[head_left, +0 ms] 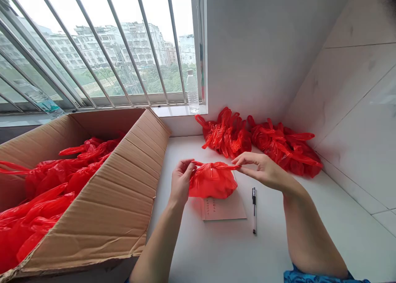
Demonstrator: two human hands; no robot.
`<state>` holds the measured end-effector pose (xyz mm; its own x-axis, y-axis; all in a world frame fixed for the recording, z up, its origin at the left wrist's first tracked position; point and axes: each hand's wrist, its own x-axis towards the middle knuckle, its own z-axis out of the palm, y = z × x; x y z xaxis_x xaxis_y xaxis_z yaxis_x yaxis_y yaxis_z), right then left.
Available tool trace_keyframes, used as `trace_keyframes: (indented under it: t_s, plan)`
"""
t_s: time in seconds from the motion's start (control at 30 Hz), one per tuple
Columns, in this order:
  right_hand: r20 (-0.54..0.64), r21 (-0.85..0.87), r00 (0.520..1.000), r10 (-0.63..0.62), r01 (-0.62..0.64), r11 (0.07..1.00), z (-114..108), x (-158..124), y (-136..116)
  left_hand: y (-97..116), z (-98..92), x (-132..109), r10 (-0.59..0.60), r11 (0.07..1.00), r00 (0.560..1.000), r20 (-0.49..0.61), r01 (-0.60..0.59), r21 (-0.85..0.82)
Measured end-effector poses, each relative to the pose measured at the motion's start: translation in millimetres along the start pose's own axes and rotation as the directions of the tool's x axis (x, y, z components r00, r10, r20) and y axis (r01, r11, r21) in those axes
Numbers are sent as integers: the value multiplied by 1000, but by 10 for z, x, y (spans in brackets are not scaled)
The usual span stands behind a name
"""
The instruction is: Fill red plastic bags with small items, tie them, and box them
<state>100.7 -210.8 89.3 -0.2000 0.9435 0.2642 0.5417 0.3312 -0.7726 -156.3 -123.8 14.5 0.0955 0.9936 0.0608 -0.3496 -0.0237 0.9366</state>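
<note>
A red plastic bag (213, 183) is stretched by its top between my two hands, over a notebook (224, 211) on the white table. My left hand (182, 180) is closed on the bag's left end, thumb on top. At the other end, my right hand (262, 169) pinches the twisted handle between thumb and fingertips. The bag's lower part bulges; what is inside cannot be made out. It hides the notebook's upper part. A capped black pen (254, 211) lies on the table, right of the notebook.
At the left stands an open cardboard box (102, 192) holding several red plastic bags (83, 163). Two red bag bundles (227, 132) (284, 145) lie against the back wall. A clear bottle (192, 91) stands on the sill of the barred window; another bottle (46, 101) leans behind the box.
</note>
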Motion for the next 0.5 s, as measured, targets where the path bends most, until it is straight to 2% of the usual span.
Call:
trace_keyframes:
  t_s: [0.1, 0.17, 0.23, 0.3, 0.33, 0.4, 0.47, 0.5]
  plan:
    - [123, -47, 972, 198, -194, 980, -270, -227, 74, -93, -157, 95, 68, 997, 986, -151, -63, 38]
    - [206, -78, 934, 291, -281, 957, -377, -338, 125, -152, -226, 156, 112, 991, 974, -195, -95, 92]
    - [279, -57, 908, 314, -310, 949, -410, -385, 193, -174, -267, 194, 134, 980, 975, -175, -104, 171]
    - [308, 51, 910, 278, -307, 950, -365, -375, 298, -143, -298, 191, 152, 953, 982, -113, -116, 278]
    - [292, 111, 919, 265, -308, 945, -313, -354, 368, -111, -315, 168, 162, 931, 984, -75, -127, 342]
    - [182, 135, 937, 297, -323, 937, -149, -298, 535, -41, -349, 75, 158, 857, 987, -4, -135, 498]
    - [26, -11, 932, 360, -360, 933, 86, -233, 705, 4, -365, -66, 129, 705, 990, 52, -128, 697]
    - [-3, -103, 935, 355, -354, 930, 222, -198, 776, 8, -358, -143, 107, 600, 991, 75, -125, 790]
